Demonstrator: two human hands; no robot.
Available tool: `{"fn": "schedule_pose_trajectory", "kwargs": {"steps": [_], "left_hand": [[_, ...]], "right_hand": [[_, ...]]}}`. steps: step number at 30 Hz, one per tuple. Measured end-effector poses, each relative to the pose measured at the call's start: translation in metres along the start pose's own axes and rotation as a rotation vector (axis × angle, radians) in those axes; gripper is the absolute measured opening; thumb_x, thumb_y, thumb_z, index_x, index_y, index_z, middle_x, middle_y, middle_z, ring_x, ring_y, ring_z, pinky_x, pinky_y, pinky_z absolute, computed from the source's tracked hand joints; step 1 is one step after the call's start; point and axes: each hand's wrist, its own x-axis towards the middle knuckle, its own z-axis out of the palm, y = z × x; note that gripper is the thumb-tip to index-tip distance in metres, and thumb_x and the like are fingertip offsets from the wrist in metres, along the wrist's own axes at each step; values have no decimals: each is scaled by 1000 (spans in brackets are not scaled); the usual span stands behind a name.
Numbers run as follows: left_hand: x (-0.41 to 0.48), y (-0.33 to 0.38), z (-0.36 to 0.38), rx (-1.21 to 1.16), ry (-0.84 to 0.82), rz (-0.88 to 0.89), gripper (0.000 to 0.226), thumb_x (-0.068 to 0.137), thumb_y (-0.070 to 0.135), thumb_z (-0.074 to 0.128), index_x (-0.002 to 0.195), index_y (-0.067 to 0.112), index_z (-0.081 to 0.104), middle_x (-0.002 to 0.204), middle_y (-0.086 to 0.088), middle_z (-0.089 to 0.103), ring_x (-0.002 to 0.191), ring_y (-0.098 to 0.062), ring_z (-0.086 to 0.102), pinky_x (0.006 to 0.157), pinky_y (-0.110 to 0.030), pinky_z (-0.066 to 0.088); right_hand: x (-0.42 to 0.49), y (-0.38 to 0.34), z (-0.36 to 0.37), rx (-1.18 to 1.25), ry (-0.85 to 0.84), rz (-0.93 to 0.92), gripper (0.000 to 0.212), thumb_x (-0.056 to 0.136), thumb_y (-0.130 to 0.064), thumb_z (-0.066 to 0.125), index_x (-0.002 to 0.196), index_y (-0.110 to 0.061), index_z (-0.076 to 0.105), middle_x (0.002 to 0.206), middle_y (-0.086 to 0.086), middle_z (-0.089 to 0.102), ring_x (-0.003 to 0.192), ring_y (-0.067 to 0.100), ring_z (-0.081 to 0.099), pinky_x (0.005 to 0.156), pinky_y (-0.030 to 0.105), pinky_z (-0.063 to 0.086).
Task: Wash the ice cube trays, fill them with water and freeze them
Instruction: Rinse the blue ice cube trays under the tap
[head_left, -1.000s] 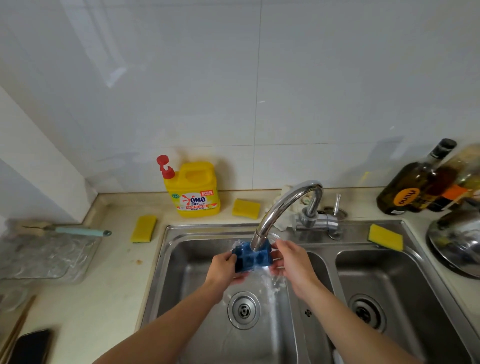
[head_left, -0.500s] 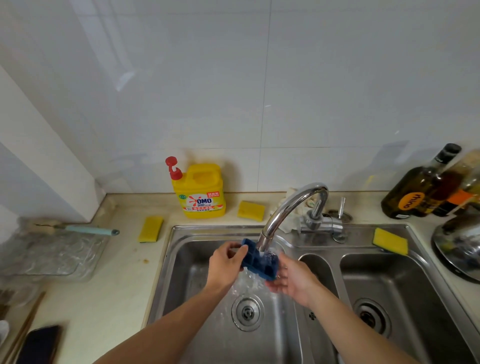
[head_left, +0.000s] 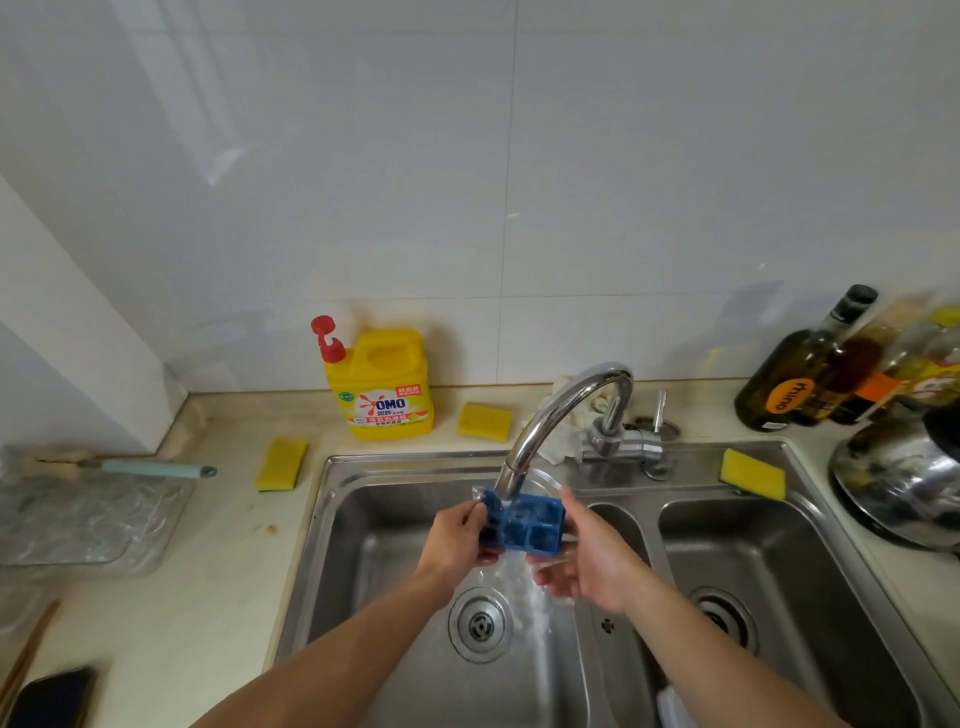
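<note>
Head cam, looking down at a double sink (head_left: 332, 519). The blue ice cube tray (head_left: 527, 527) is up under the spout of the tap (head_left: 563, 410), over the left basin, tipped so the cups face the camera, with water running off the bottom edge. The left hand (head_left: 454, 538) has its fingers (head_left: 478, 512) curled round the tray's left end, gripping it. The right hand (head_left: 589, 558) looks loose: thumb against the tray's right end, fingers fairly straight underneath in the stream, not really closed on anything. On the bench (head_left: 218, 571) behind: a yellow detergent jug (head_left: 387, 395), yellow sponges (head_left: 280, 464) and a brush (head_left: 156, 468).
</note>
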Motion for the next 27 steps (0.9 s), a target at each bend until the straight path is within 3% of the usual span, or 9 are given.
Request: {"fn": "schedule_pose_trajectory", "kwargs": {"steps": [8, 11, 14, 17, 23, 27], "left_hand": [[2, 1, 25, -1, -129, -21, 29, 109, 28, 40, 111, 12, 63, 100, -11, 76, 85, -23, 76, 70, -31, 60], [1, 0, 22, 34, -130, -18, 24, 107, 25, 45, 108, 15, 66, 98, -10, 76, 85, -23, 76, 71, -32, 61], [-1, -5, 14, 161, -112, 5, 23, 106, 24, 49, 101, 19, 71, 96, -7, 76, 89, -23, 74, 82, -36, 62], [-3, -14, 6, 259, -65, -30, 23, 105, 21, 49, 96, 18, 71, 90, -5, 72, 81, -19, 68, 75, -32, 55], [-7, -35, -6, 369, -18, -101, 21, 103, 22, 52, 99, 10, 69, 92, -8, 70, 76, -15, 64, 68, -26, 52], [-10, -48, 0, 527, -5, -66, 25, 102, 19, 52, 93, 4, 70, 88, -14, 72, 71, -15, 61, 65, -24, 48]], "right_hand": [[-8, 4, -32, -70, -1, 23, 87, 84, -86, 37, 118, -13, 69, 87, 17, 74, 64, 25, 66, 53, 29, 51], [-8, 5, -31, -71, 17, 20, 76, 92, -77, 41, 118, -10, 67, 78, 12, 70, 57, 21, 61, 50, 28, 49], [-10, 10, -22, -100, 63, -23, 62, 98, -63, 46, 110, -7, 68, 70, 10, 67, 54, 19, 59, 51, 28, 49], [-15, 15, -13, -238, 137, -91, 52, 98, -53, 53, 105, -5, 71, 71, 11, 67, 57, 21, 61, 56, 32, 53], [-22, 34, -12, -606, 238, -273, 17, 93, -43, 61, 97, -28, 67, 83, -3, 71, 68, 11, 64, 63, 28, 52], [-29, 56, -18, -767, 282, -368, 22, 84, -55, 58, 104, -46, 56, 93, -24, 66, 86, -13, 61, 63, 10, 43]]}}
